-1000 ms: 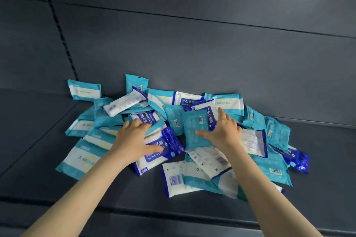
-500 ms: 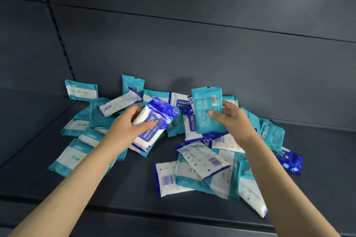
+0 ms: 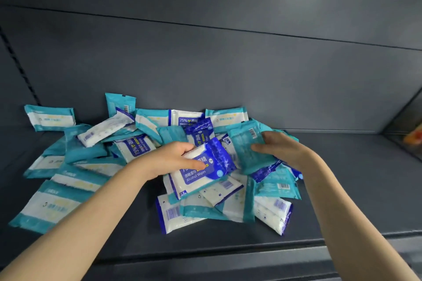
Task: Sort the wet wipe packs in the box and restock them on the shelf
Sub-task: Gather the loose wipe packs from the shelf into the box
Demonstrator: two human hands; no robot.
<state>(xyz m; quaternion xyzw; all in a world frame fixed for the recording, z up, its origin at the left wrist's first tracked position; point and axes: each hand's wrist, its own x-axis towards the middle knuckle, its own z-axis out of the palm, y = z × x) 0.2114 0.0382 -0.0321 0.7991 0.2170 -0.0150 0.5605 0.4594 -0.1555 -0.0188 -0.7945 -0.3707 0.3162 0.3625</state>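
On a dark grey shelf [image 3: 342, 189], against the back panel [image 3: 228, 64], a loose heap of wet wipe packs [image 3: 75, 180]. Teal-and-white ones mostly on the left and far side, blue-and-white ones mixed through the middle and near edge. Many overlapping, some lying barcode up.

Over the middle of the heap, 2 bare hands.

With the left hand [image 3: 173, 157], a firm grip on a blue pack [image 3: 205, 171] printed "Alcohol Wipes". Thumb laid across the printed face, fingers curled over the far white end, blue end pointing right. Lifted clear of the heap or resting on it: cannot tell.

With the right hand [image 3: 280, 150], a grip on a teal pack [image 3: 249, 150], barcode side facing the camera. Thumb on the front, fingers wrapped behind its right edge. Held tilted just right of the blue pack, the 2 edges overlapping from this angle.

Far left, 1 lone pack [image 3: 50, 117] propped against the back panel, apart from the heap. Behind the heap, 1 upright pack [image 3: 118, 105] leaning on the same panel. At the near edge, 2 white packs with blue trim, 1 of them [image 3: 171, 214] barcode up.

On the left, a slotted strip [image 3: 20, 70] running up the panel. At the far right edge, a blurred orange thing [image 3: 414, 137], too unclear to name.
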